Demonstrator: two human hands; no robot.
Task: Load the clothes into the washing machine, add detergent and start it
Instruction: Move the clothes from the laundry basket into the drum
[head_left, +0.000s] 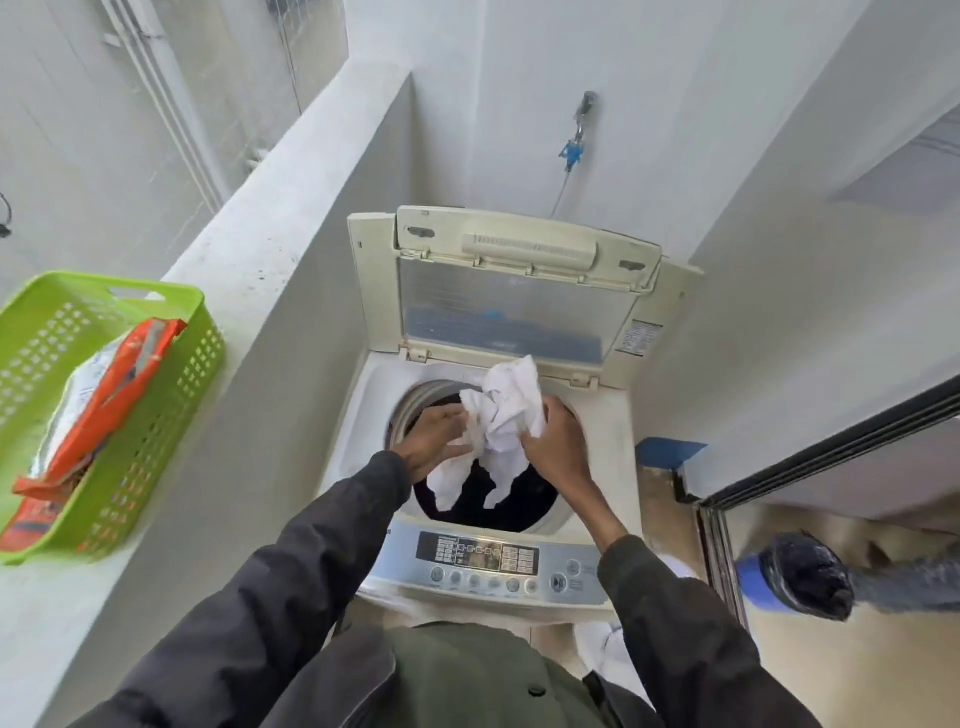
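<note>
1. Washing machine (605, 441): top-loading, cream-coloured, standing in a narrow corner between white walls.
2. Lid (509, 306): raised and folded upright at the far side, leaving the round drum opening exposed.
3. Control panel (485, 564): along the near edge of the machine, with a dark display and a row of round buttons.
4. White garment (506, 415): crumpled and held over the drum opening, its lower ends hanging down into it.
5. Dark clothes (524, 499): lying inside the drum, beneath the white garment.
6. Left hand (434, 441): fingers curled into the left side of the white garment, gripping it.
7. Right hand (558, 447): fingers and thumb closed round the right side of the same garment.
8. Green basket (202, 353): perforated plastic, resting on the concrete ledge (270, 234) left of the machine.
9. Detergent pack (114, 384): an orange and silver pouch lying in the basket; it is blurred, so the print is unreadable and the contents are presumed.
10. Tap (584, 111): on the far wall above the machine, with a blue fitting and a thin hose below it.
11. Bin (750, 582): blue with a black liner, on the floor to the right.
</note>
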